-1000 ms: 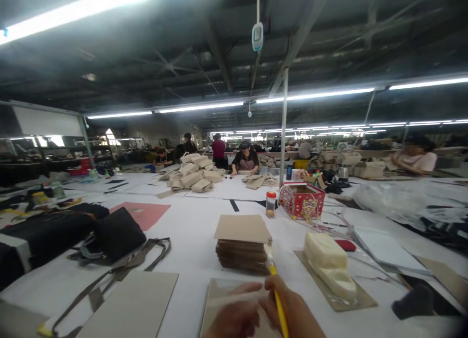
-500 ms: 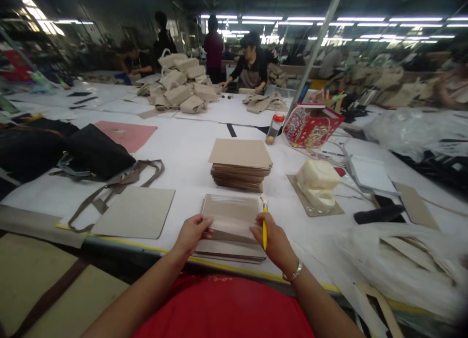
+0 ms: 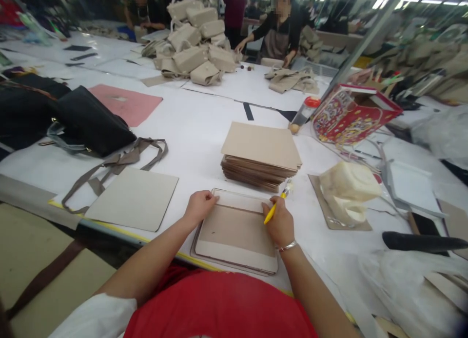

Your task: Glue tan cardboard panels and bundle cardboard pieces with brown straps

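Observation:
In front of me lies a low stack of thin panels with rounded corners, near the table's front edge. The top face shows a tan rectangle with paler bands along its far and near sides. My left hand pinches the far left corner of the top piece between thumb and fingers. Held in my right hand is a yellow-handled brush, its pale bristles pointing away from me. That hand's fingertips also touch the far right edge of the top piece.
Just beyond stands a taller stack of tan boards. A cream plastic container sits on a board to the right. A grey panel and straps lie left. A red patterned box and a lidded jar stand farther back.
Both hands have moved from the middle of the stack to the far edge of the top piece. The near pale band now shows more fully. My view has tilted down.

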Tool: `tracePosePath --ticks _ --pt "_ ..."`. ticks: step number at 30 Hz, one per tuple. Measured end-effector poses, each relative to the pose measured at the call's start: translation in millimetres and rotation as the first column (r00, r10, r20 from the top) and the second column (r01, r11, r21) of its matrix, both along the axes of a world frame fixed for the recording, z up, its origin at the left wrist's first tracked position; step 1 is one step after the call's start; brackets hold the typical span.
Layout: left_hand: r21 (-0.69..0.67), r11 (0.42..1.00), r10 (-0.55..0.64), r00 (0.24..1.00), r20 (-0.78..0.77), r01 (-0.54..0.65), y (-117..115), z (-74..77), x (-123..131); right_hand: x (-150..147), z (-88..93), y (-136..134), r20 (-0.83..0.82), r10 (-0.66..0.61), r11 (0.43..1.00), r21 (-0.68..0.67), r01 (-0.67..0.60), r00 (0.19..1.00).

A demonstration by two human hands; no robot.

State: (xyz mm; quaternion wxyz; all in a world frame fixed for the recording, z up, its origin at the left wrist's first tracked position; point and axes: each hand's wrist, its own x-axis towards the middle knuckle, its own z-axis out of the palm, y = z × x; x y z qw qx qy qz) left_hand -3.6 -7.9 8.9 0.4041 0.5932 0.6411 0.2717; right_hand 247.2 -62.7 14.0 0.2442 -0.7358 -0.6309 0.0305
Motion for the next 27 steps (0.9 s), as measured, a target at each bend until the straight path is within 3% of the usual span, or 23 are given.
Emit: tracePosePath --ticks 3,9,15,27 --pt "0.026 1.000 0.007 0.996 -0.092 -0.005 5.7 -5.2 1.9 0.8 -10.1 4.7 0.013 -0.031 0.999 -0.017 0.032 0.999" --pt "-0.008 1.000 0.023 0.996 -0.084 -0.024 10.9 -9.3 2.6 1.3 -17.3 8.6 0.006 -0.099 0.994 -0.038 0.099 0.995" --pt "-0.048 0.998 0.031 0.997 -0.064 -0.034 15.3 -18.3 0.9 -1.3 -18.4 10.5 -0.030 -0.128 0.991 -0.042 0.127 0.991" --pt "-0.048 0.999 0.003 0.987 -0.158 -0.011 11.3 -16.9 2.6 -1.7 -16.8 8.4 -0.109 -0.164 0.985 -0.074 0.157 0.980"
